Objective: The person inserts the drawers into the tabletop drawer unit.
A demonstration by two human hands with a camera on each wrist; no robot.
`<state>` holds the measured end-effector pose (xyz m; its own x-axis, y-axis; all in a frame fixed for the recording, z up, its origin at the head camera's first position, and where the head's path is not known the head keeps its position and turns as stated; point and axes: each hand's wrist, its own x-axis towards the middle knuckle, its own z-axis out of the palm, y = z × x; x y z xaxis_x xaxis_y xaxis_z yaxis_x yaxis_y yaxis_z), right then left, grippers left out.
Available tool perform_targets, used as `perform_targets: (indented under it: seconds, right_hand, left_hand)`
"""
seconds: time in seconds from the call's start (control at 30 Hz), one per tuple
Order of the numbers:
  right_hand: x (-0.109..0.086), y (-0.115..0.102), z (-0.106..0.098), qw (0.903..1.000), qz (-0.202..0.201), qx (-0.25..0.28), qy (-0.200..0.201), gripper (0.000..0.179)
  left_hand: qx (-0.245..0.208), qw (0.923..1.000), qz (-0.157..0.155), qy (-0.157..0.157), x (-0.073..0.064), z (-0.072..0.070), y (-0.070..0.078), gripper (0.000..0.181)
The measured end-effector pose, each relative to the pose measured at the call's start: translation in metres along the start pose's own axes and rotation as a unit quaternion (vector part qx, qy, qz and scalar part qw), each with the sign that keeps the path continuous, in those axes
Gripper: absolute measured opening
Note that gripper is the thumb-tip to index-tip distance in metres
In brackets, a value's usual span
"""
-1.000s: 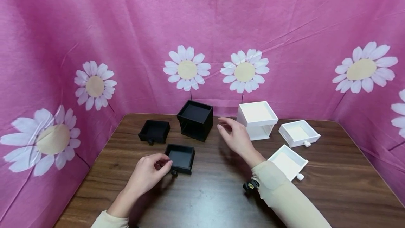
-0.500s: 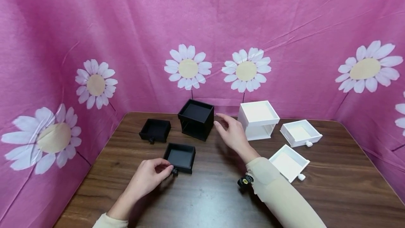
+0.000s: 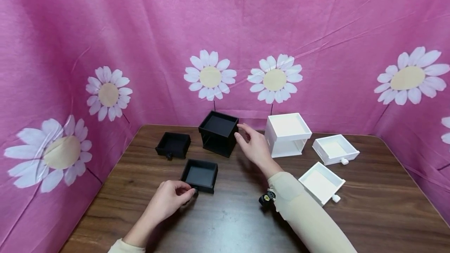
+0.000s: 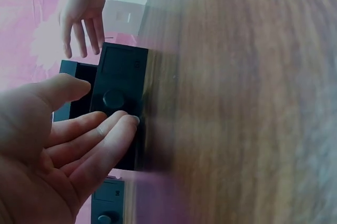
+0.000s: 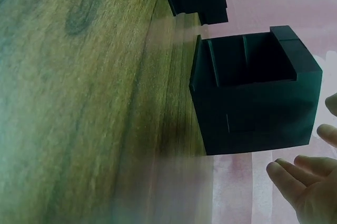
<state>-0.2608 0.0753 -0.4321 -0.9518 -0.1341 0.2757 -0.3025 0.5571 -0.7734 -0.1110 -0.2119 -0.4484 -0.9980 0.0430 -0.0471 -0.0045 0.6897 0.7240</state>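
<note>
My left hand (image 3: 168, 198) reaches to the front of a small black drawer (image 3: 205, 189) with a round knob. In the left wrist view, thumb and fingers stand apart on either side of the knob (image 4: 113, 99), which shows uncovered between them. My right hand (image 3: 254, 145) is beside the right wall of a black cabinet (image 3: 218, 125), a box with a raised-rim top and a front opening. The right wrist view shows its fingers (image 5: 287, 182) loosely bent and close to the cabinet, without gripping it. Whether a fingertip touches it I cannot tell.
A second black drawer (image 3: 174, 149) lies at the back left. To the right stand a white cabinet (image 3: 286, 147) and two white drawers, one farther back (image 3: 335, 159) and one nearer (image 3: 309, 186), partly behind my right sleeve. Pink cloth (image 3: 239, 30) encloses the wooden table (image 3: 228, 221).
My right hand has moved left, from beside the white cabinet to the black cabinet's side. My left hand has shifted slightly right, closer to the drawer's knob.
</note>
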Motion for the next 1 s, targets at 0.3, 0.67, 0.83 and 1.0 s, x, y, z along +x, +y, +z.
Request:
perform_targets:
  seconds: [0.3,0.67,0.83,1.0]
  right_hand:
    - [0.007,0.004,0.009,0.9999,0.001,0.011,0.012,0.049]
    - [0.014,0.005,0.017,0.9988,-0.011,0.037,0.030,0.054]
    - [0.017,0.003,0.021,0.9981,-0.020,0.049,0.031,0.052]
    - [0.018,0.001,0.023,0.9980,0.000,0.059,0.021,0.050]
  left_hand:
    - [-0.039,0.9986,-0.024,-0.027,0.002,0.006,-0.001,0.018]
    - [-0.094,0.9920,-0.049,-0.068,0.007,0.014,-0.005,0.028]
    - [-0.103,0.9908,-0.055,-0.068,0.008,0.014,-0.003,0.028]
    - [-0.108,0.9901,-0.055,-0.071,0.009,0.014,-0.004,0.029]
